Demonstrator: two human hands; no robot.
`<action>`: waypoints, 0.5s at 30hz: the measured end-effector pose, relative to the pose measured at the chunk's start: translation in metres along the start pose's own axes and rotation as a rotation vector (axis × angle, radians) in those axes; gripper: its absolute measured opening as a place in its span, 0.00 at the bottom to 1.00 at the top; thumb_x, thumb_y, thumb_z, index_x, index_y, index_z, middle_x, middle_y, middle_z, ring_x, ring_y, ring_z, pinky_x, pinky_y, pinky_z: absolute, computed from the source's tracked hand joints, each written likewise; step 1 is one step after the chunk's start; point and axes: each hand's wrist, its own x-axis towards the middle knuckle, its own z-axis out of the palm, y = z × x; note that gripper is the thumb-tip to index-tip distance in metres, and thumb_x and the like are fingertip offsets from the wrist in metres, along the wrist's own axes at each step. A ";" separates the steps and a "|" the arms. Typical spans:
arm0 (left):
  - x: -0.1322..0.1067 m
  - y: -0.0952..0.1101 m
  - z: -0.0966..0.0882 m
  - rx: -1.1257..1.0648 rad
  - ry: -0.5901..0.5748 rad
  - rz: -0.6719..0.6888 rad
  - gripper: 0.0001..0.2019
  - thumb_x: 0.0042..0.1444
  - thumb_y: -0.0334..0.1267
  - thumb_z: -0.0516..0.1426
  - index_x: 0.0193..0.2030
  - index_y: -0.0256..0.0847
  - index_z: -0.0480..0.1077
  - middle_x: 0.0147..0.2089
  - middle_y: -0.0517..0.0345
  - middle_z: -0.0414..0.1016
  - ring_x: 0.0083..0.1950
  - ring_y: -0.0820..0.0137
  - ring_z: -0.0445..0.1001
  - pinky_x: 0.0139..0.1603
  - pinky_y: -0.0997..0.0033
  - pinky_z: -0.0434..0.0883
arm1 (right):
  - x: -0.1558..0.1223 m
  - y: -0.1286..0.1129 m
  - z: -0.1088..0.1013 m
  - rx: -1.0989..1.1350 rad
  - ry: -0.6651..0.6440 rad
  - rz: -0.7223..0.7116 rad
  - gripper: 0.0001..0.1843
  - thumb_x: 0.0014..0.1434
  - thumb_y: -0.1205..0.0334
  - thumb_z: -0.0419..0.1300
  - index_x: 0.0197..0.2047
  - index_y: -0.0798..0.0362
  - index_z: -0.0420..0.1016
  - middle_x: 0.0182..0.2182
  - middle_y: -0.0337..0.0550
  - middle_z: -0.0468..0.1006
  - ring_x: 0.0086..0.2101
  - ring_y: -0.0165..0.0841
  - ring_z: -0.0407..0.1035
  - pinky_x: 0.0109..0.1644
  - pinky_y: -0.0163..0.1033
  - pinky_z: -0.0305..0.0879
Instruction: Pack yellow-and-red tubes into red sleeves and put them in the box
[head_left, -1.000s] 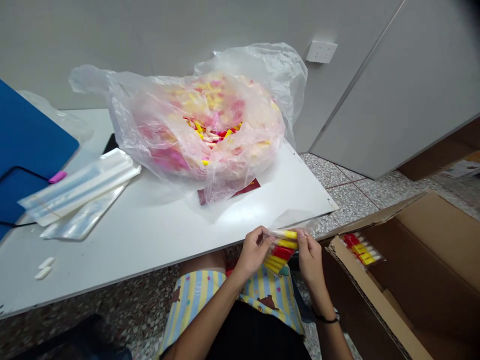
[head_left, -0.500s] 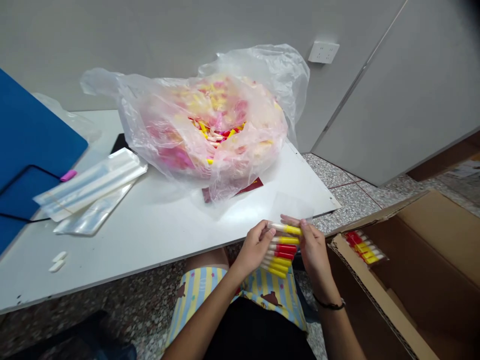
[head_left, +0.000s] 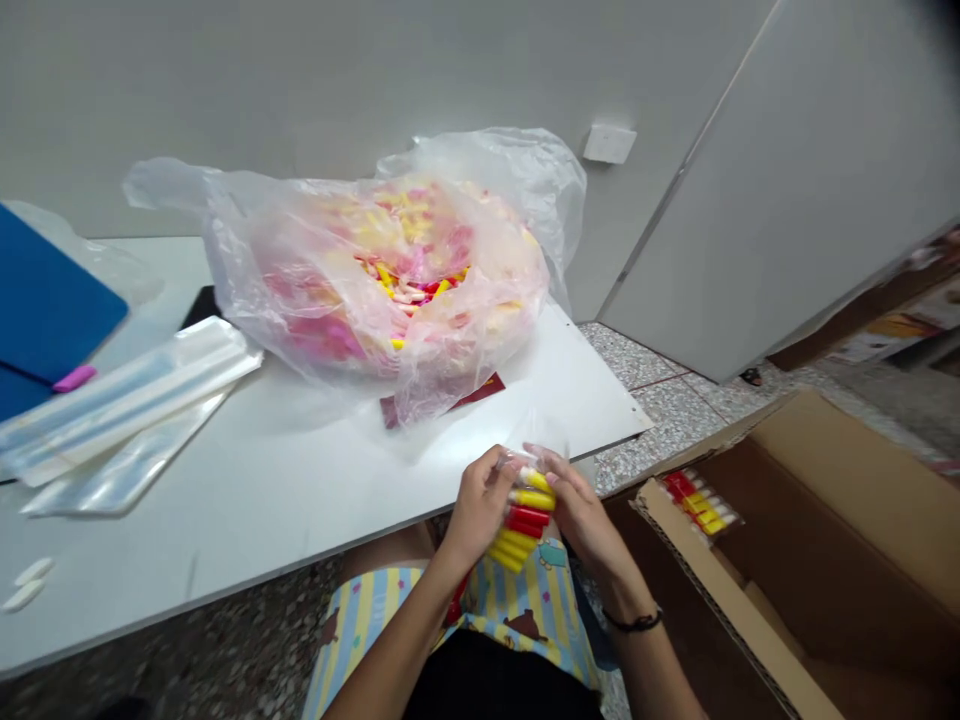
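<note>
My left hand (head_left: pixel 478 508) is closed on one side of a clear plastic packet of tubes (head_left: pixel 529 518). The packet holds a row of several short tubes with yellow and red bodies and whitish ends. On the other side, the fingers of my right hand (head_left: pixel 585 520) are bent around its upper edge, at the thin clear film. The packet hangs tilted over my lap, just off the front edge of the white table (head_left: pixel 300 480). My left fingers hide part of the tubes.
A large translucent bag (head_left: pixel 480 350) of loose red, yellow and pink pieces stands on the table, a dark red strip (head_left: pixel 487 390) before it. Flat clear sleeves (head_left: pixel 142 400), two white pieces (head_left: pixel 30 585) and a blue folder (head_left: pixel 52 310) lie left. A cardboard box (head_left: pixel 847 520) with a similar packet (head_left: pixel 701 502) stands right.
My hands have come closer together, and the right one has folded in over the packet's upper edge. The packet is more covered by fingers. The view has turned slightly.
</note>
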 end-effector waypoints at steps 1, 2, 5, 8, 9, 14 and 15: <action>0.001 0.000 -0.001 0.011 0.003 -0.003 0.13 0.60 0.44 0.53 0.33 0.35 0.66 0.28 0.60 0.67 0.30 0.73 0.65 0.32 0.77 0.62 | 0.001 0.000 0.003 0.015 -0.004 0.001 0.30 0.54 0.49 0.61 0.58 0.51 0.66 0.57 0.45 0.63 0.56 0.33 0.63 0.61 0.40 0.63; 0.003 -0.001 -0.002 0.021 0.004 -0.001 0.13 0.60 0.45 0.53 0.34 0.35 0.67 0.29 0.60 0.68 0.31 0.72 0.66 0.33 0.77 0.63 | 0.002 -0.001 0.006 0.025 -0.006 0.002 0.30 0.54 0.49 0.60 0.58 0.51 0.66 0.57 0.45 0.63 0.56 0.32 0.63 0.61 0.39 0.64; 0.007 -0.003 -0.006 -0.001 -0.020 0.002 0.13 0.59 0.46 0.54 0.40 0.36 0.68 0.37 0.57 0.72 0.38 0.70 0.70 0.39 0.76 0.66 | 0.010 -0.014 0.016 0.088 0.030 -0.048 0.27 0.55 0.47 0.59 0.53 0.56 0.69 0.54 0.49 0.66 0.52 0.33 0.67 0.56 0.37 0.68; 0.009 -0.004 -0.010 -0.077 -0.145 -0.015 0.16 0.58 0.46 0.57 0.48 0.38 0.66 0.46 0.55 0.72 0.45 0.67 0.70 0.46 0.73 0.67 | 0.018 -0.036 0.027 0.221 0.143 -0.150 0.27 0.53 0.47 0.60 0.49 0.59 0.69 0.51 0.52 0.69 0.50 0.36 0.69 0.51 0.38 0.71; 0.009 -0.003 -0.011 -0.096 -0.186 -0.033 0.17 0.57 0.46 0.57 0.49 0.38 0.66 0.46 0.54 0.72 0.45 0.66 0.71 0.46 0.73 0.67 | 0.020 -0.042 0.031 0.254 0.172 -0.174 0.27 0.52 0.47 0.61 0.49 0.59 0.68 0.51 0.53 0.69 0.49 0.36 0.70 0.50 0.38 0.71; 0.008 0.005 -0.019 -0.156 -0.170 -0.110 0.19 0.57 0.48 0.57 0.50 0.37 0.67 0.43 0.53 0.74 0.41 0.65 0.72 0.42 0.71 0.69 | 0.027 -0.059 0.044 0.258 0.116 -0.225 0.26 0.54 0.47 0.59 0.48 0.59 0.68 0.50 0.52 0.70 0.47 0.36 0.71 0.49 0.39 0.72; 0.009 0.007 -0.021 -0.157 -0.158 -0.112 0.19 0.56 0.48 0.57 0.49 0.37 0.67 0.43 0.53 0.74 0.41 0.64 0.72 0.42 0.71 0.69 | 0.028 -0.059 0.046 0.248 0.096 -0.231 0.26 0.54 0.46 0.59 0.48 0.59 0.68 0.50 0.52 0.70 0.46 0.36 0.71 0.48 0.39 0.72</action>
